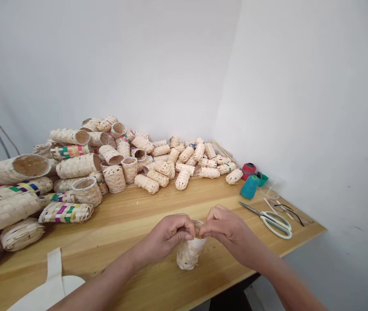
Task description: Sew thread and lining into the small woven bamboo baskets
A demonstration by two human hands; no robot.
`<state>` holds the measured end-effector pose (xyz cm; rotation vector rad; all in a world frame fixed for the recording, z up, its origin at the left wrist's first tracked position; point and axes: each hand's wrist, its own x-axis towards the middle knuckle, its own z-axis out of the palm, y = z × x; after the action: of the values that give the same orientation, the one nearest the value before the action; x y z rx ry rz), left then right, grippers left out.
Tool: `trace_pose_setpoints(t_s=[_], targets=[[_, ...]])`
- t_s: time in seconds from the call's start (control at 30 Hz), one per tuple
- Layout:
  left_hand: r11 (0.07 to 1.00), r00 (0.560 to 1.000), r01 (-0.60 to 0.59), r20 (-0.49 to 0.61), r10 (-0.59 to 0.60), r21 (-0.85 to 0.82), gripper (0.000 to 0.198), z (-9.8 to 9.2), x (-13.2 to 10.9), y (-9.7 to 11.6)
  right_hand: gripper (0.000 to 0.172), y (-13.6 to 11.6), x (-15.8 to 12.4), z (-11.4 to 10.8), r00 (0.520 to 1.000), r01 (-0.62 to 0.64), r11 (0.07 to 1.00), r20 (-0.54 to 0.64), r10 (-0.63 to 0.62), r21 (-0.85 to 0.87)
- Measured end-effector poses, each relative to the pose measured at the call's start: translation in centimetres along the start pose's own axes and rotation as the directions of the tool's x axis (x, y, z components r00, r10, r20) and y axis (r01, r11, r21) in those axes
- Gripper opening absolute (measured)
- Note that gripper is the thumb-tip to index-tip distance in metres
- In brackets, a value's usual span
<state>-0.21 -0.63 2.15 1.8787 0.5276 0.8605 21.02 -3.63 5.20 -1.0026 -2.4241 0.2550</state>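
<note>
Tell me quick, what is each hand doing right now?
Left hand: closed, fingers pinching the basket rim.
Right hand: closed, pinching the same rim.

Bare table (171, 203) strip in the middle; woven basket heap (74, 172) behind and left, scissors (273, 220) at right.

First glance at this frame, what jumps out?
The big heap of woven baskets covering the far left of the table, some with coloured bands. Nearer, at the front edge, the left hand and right hand pinch the rim of a small woven basket. White-handled scissors lie to the right.
</note>
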Motion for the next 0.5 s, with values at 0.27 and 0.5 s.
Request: trace_pose_setpoints(t_s=[0.27, 0.5], targets=[[1.0, 1.0, 0.01, 0.01, -0.01, -0.013, 0.016, 0.0, -0.01, -0.17, 0.029, 0.26, 0.29, -0.17, 0.999, 0.023, 1.0, 0.046, -0.023, -0.006], [1.0, 1.0, 0.005, 0.017, -0.005, 0.019, 0.019, -0.04, -0.13, -0.27, 0.027, 0.5, 0.63, -0.25, 0.997, 0.041, 0.997, 0.056, -0.045, 0.066]])
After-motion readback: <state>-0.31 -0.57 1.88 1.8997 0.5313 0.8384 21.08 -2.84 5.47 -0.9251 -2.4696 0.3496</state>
